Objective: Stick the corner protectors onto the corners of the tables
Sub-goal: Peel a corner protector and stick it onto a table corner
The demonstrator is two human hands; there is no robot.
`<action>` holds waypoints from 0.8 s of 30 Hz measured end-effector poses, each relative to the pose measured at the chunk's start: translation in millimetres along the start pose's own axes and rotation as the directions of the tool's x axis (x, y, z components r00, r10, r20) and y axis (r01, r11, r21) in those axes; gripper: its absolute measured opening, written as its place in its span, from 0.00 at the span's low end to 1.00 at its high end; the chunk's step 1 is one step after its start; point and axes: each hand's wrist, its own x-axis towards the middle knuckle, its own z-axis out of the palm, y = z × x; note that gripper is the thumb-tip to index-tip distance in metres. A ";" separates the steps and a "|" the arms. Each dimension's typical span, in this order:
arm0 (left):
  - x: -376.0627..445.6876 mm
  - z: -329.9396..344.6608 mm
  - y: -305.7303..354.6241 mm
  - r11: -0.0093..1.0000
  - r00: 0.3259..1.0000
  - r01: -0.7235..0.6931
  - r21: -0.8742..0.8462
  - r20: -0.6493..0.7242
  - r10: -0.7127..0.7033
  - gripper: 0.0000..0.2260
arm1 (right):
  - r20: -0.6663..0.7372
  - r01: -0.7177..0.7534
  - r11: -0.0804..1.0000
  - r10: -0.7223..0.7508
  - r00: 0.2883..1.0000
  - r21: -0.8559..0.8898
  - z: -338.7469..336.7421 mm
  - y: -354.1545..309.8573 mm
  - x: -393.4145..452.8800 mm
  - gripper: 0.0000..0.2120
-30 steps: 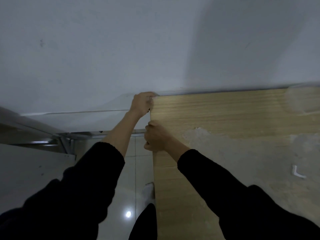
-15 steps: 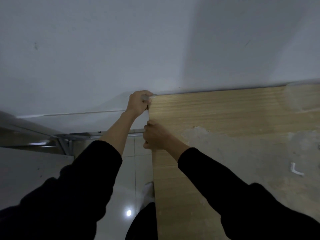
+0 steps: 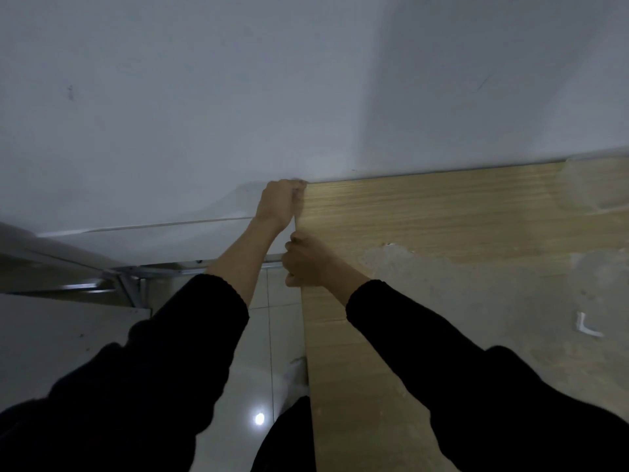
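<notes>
A light wooden table (image 3: 442, 212) fills the right half of the view, its far left corner against a white wall. My left hand (image 3: 277, 203) is closed around that far corner, where a pale clear corner protector (image 3: 300, 183) barely shows under the fingertips. My right hand (image 3: 304, 259) is closed on the table's left edge just below, fingers curled over the side. A small white L-shaped corner protector (image 3: 586, 326) lies loose on the tabletop at the right.
The white wall (image 3: 238, 97) stands directly behind the table. To the left are a grey surface (image 3: 51, 335) and a metal frame (image 3: 126, 281). Glossy floor tiles (image 3: 258, 386) show between them and the table. Worn grey patches (image 3: 476, 287) mark the tabletop.
Both hands stay at the far left corner and edge. The left hand has shifted slightly along the corner; the view has drifted a little.
</notes>
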 end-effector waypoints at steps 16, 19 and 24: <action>-14.5 -13.7 10.1 0.972 0.999 0.013 0.235 0.046 -0.024 0.17 | -0.195 -0.052 0.987 0.081 0.977 0.150 -0.1 1.2 -12.5 0.30; -18.7 -24.3 21.1 0.968 0.995 0.008 0.249 0.096 -0.032 0.17 | -0.189 -0.020 0.954 0.080 0.979 0.298 3.4 1.9 -29.0 0.12; -33.5 -30.8 34.4 0.950 0.998 0.069 0.304 -0.029 -0.063 0.16 | -0.235 -0.073 0.888 0.198 0.952 0.454 17.4 9.6 -61.7 0.13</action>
